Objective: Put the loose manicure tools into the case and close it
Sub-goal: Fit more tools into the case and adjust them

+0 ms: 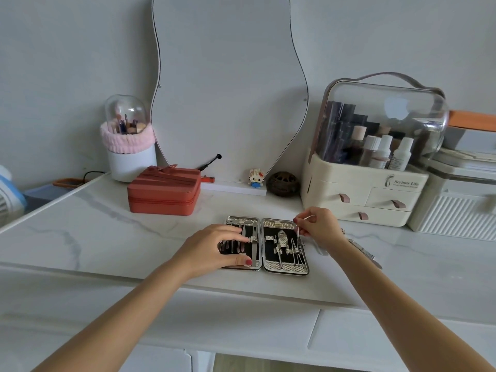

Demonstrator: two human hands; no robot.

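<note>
White marble worktop is carrying the open manicure case. Left hand is lying flat, uncurled, hiding the case's left half; right hand, just right of the case, is pinching a thin tool, possibly tweezers. Loose tools beyond the wrist are lying partly hidden.

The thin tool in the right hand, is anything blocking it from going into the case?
Nothing visible does. The right hand holds the thin tool just above the open case, over its right half. The left hand rests on the other half, clear of the path.
</note>
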